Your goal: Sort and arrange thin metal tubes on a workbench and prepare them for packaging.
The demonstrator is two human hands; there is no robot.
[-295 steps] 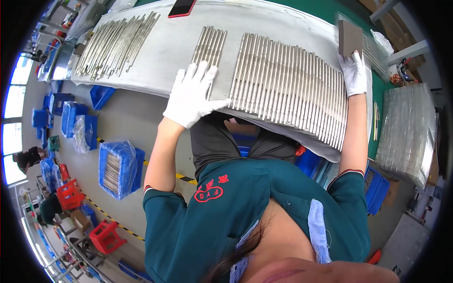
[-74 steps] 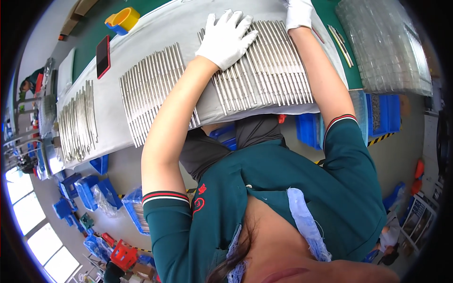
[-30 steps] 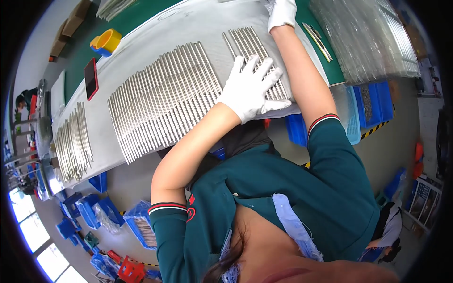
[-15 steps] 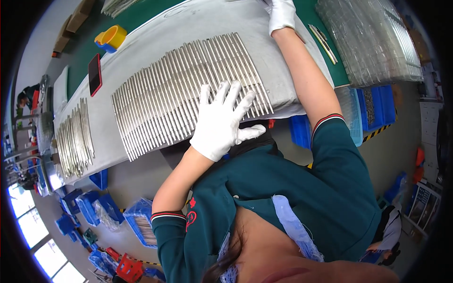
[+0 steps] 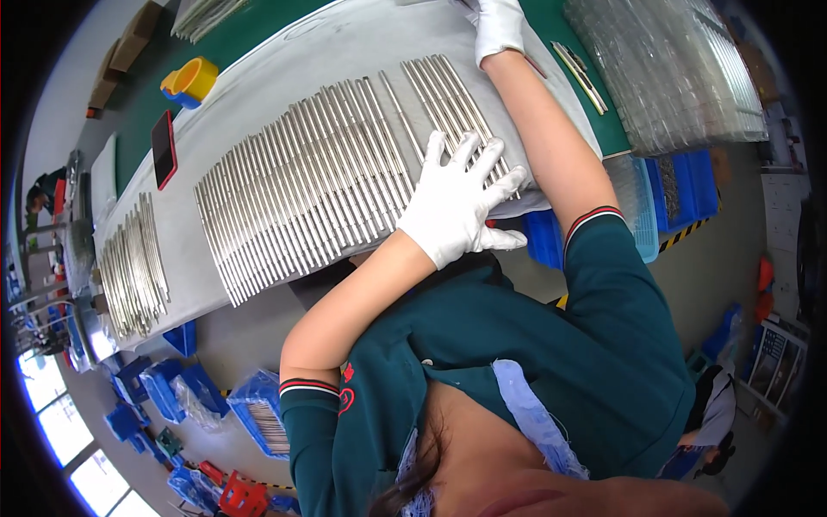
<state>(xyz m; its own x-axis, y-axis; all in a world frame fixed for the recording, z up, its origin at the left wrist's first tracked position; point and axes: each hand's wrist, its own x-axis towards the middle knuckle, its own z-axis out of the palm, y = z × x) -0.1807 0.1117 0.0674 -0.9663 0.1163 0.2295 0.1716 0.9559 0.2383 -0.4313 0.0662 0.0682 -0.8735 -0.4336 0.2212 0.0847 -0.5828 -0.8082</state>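
Note:
A row of slim silvery metal rods [image 5: 301,172] lies side by side on a pale cloth-covered table [image 5: 362,43]. At its right end, a smaller group of rods [image 5: 448,95] is set apart, with a single rod [image 5: 400,112] lying in the gap. My left hand [image 5: 461,202], in a white glove, lies with spread fingers over the near ends of that smaller group. My right hand [image 5: 500,30], also gloved in white, is by the table's far right part; its fingers are partly cut off by the picture's top edge, so any hold is hidden.
Another bundle of rods [image 5: 133,267] lies at the left. A red-edged phone [image 5: 164,151] and a yellow-and-blue tape-like ring [image 5: 194,79] are on the far side. Clear plastic packs [image 5: 663,77] are stacked at right, above blue bins [image 5: 689,189].
My left hand has moved right, and several rods at the right end have slid away from the row, opening a gap. My right hand stays near the far edge.

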